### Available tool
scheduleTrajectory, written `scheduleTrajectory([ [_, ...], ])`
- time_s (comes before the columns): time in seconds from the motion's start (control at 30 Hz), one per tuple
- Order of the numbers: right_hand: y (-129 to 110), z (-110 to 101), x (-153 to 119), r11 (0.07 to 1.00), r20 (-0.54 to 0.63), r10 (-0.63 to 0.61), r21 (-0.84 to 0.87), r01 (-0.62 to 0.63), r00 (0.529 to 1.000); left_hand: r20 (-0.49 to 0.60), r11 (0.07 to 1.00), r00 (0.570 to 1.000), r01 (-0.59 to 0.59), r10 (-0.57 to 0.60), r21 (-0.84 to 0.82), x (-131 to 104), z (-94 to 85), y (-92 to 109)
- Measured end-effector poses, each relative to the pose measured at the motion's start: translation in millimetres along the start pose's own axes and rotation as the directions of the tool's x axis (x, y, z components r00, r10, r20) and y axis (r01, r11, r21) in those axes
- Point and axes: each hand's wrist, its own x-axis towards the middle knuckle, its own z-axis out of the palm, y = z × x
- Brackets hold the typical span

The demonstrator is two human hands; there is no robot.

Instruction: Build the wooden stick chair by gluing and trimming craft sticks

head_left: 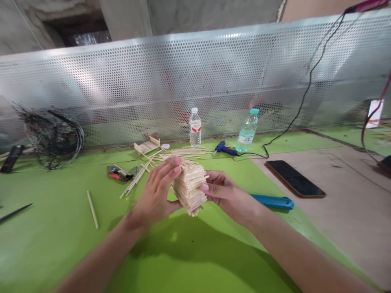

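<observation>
Between my two hands is a block of stacked wooden sticks [192,187], lifted above the green tabletop and slightly tilted. My left hand [157,189] grips its left side, fingers over the top and thumb low down. On the right side, my right hand [227,193] closes on the block, its thumb against the face near a stick end that juts out. The block's far side is hidden. Behind it lie loose thin sticks [186,151] and a small stick frame [147,145].
A blue glue gun [225,148] with a black cord lies near two bottles, one clear [195,128] and one with a green cap [248,130]. Around are a phone [295,179], a blue tool handle [273,202], red-handled cutters [119,174], a wire coil [53,138] and a perforated metal panel [146,85].
</observation>
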Motion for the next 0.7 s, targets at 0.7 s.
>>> scheduleTrajectory([
  [0.7,6.9,-1.1,1.9,0.992,-0.191,0.065,0.115,-0.043,0.979,-0.011,0.981,0.990,-0.135,0.138,0.141,1.0,2.0,3.9],
])
